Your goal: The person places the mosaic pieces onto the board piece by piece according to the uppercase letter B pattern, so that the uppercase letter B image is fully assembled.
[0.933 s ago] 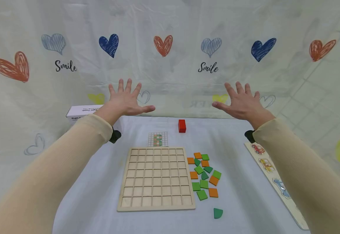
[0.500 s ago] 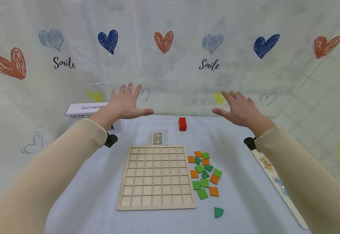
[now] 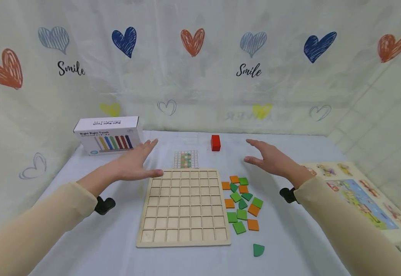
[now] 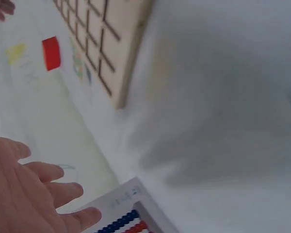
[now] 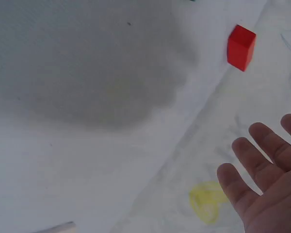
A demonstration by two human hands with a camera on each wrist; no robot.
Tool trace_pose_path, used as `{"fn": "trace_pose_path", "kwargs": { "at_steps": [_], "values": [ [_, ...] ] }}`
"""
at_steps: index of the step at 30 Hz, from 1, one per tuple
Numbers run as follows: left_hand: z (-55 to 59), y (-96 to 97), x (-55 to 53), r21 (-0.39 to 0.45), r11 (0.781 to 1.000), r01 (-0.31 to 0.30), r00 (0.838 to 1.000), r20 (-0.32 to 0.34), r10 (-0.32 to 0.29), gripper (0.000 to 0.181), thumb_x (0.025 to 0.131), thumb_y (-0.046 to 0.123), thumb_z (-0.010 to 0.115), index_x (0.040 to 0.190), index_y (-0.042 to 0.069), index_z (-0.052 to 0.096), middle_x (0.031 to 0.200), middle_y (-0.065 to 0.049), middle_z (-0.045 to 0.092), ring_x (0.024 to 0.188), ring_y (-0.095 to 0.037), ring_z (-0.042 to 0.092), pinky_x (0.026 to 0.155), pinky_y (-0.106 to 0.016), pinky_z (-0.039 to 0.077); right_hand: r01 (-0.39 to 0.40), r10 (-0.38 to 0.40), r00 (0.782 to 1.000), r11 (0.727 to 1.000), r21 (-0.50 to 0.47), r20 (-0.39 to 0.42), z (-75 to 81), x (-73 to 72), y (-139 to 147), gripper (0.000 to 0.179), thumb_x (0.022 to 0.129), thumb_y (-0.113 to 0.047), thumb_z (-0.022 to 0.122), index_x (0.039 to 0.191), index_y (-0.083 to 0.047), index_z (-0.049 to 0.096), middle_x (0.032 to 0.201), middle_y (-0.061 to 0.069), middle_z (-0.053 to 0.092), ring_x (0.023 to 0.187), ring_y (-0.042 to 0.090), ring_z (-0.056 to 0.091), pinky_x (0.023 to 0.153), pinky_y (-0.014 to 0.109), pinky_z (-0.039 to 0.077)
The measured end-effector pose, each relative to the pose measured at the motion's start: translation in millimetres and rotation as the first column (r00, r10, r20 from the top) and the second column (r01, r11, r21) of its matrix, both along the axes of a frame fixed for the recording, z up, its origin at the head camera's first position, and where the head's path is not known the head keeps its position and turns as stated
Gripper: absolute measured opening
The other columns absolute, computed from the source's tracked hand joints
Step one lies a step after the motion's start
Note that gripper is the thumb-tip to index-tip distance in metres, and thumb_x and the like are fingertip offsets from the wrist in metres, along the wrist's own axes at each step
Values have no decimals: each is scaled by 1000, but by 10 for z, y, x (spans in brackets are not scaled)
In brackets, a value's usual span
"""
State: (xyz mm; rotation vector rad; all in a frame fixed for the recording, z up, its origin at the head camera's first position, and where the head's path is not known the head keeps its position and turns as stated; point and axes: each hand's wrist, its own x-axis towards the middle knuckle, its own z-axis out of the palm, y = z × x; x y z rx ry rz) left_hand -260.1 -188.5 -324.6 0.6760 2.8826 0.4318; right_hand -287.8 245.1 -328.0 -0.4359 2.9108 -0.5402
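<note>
My left hand [image 3: 131, 163] hovers near the upper left corner of a wooden grid board [image 3: 185, 222], fingers straight and thumb spread, holding nothing. To the right, my right hand [image 3: 273, 159] hangs above the table with its fingers extended and nothing in it. Beside the board's right edge lie several loose orange square tiles [image 3: 253, 225], light green square tiles [image 3: 239, 227] and dark green rounded pieces [image 3: 243, 204]. One dark green quarter-round piece [image 3: 258, 250] lies apart at the front. A small printed pattern card [image 3: 185, 159] sits just behind the board, whose cells hold no tiles.
A red block [image 3: 215, 143] stands near the table's back edge. At the back left is a white box [image 3: 108, 134] with coloured beads printed on it. An illustrated puzzle board [image 3: 366, 203] lies at the right, partly behind my right sleeve. A printed curtain [image 3: 193, 84] hangs behind.
Both hands have come down from in front of the curtain toward the table, the left also shifting leftward. The head view has tilted slightly; more of the box and puzzle board shows.
</note>
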Motion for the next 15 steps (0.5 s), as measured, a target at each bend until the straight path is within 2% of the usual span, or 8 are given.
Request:
{"fn": "trace_pose_path", "kwargs": {
  "at_steps": [4,8,12,15],
  "values": [
    [-232,-121,170,4,1000,6,996,84,-6,111,89,62,68,164,5,10,167,-30,16,153,-55,17,119,-73,21,-28,29,999,1000,-10,30,-132,48,-56,79,99,-37,67,161,-6,29,164,24,33,150,46,31,120,64,29],
    [-423,-190,260,-28,1000,13,990,140,-9,117,84,69,69,164,6,12,167,-30,16,152,-57,16,114,-78,20,-58,59,997,998,-20,55,-220,72,-76,74,100,-36,66,159,-7,33,157,24,44,145,45,40,117,63,35],
    [-554,-240,305,-59,997,41,988,152,-31,123,77,74,73,164,8,15,167,-30,16,152,-58,14,114,-80,19,-99,99,993,995,-4,64,-312,65,-93,69,100,-34,67,157,-6,38,150,24,53,140,43,47,115,61,39],
    [-598,-281,350,-83,995,60,986,158,-46,127,73,76,75,164,10,17,168,-30,13,153,-57,11,115,-79,18,-116,115,991,993,7,70,-375,57,-130,65,100,-30,67,155,-6,42,148,23,56,139,42,49,115,60,40]
  ]
}}
